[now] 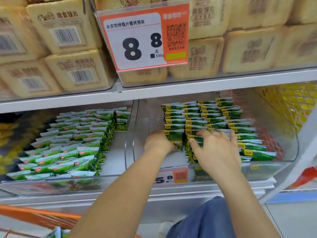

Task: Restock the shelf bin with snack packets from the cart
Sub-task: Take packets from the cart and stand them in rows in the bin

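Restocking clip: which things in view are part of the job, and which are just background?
Job:
- left hand gripping a green snack packet
- right hand on the packet rows
- clear shelf bin
- orange cart

Background:
- neighbouring packet bin
- bread packs
- price sign

Tan bread-slice packs (72,30) fill the upper shelf behind an orange price tag (144,38); yellow packets (289,103) sit at far right.

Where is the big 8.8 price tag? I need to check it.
In the head view, the price tag hangs top centre on the upper shelf, in front of the tan bread packs, above both hands.
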The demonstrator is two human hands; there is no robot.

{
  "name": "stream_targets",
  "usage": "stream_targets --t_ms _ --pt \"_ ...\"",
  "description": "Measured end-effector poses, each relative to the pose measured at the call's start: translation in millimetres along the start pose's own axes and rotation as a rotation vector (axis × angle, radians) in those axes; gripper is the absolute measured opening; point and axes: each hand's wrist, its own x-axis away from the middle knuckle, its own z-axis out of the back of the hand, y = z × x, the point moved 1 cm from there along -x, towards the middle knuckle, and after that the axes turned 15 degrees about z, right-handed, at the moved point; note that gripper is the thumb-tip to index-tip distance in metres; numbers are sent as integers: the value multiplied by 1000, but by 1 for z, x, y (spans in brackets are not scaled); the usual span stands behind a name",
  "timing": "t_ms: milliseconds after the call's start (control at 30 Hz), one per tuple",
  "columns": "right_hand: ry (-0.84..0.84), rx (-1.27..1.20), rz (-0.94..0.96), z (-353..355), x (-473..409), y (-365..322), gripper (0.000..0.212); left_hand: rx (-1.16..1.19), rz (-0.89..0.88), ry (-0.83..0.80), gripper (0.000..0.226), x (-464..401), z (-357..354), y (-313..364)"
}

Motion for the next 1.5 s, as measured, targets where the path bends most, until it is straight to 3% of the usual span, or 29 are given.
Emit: stream_targets --t_ms 233,533,633,733,833,900,1033,1100,1267,1400,1500 --pt "26 16 -2 -1 -1 0 42 30 -55 -5 38 -6 -4 6" --pt "76 13 -4 -4 -4 1 41 -97 -101 -24 22 -16 -15 8" --pt "119 20 25 -3 -1 2 39 -73 -141 -29 7 -2 0 6" --pt "192 -41 70 -2 1 4 33 27 -294 129 9 36 32 -2" --pt "315 -176 227 2 7 -19 20 49 -608 397 28 91 64 -36" --pt "404 -258 397 8 19 -52 19 98 -738 491 34 126 84 -81" --pt "474 -408 754 28 61 -132 25 50 -637 474 31 167 102 -194" --pt "375 -411 924 31 79 -170 28 -152 -532 369 32 174 101 -241" --pt "-400 -38 1227 -10 99 -249 35 -674 -304 33 33 167 72 -321" --pt "-806 290 1300 -55 110 -276 35 -769 -178 -139 42 162 48 -341" --pt "-1046 357 1369 -89 132 -287 44 -845 -80 -322 43 161 37 -350"
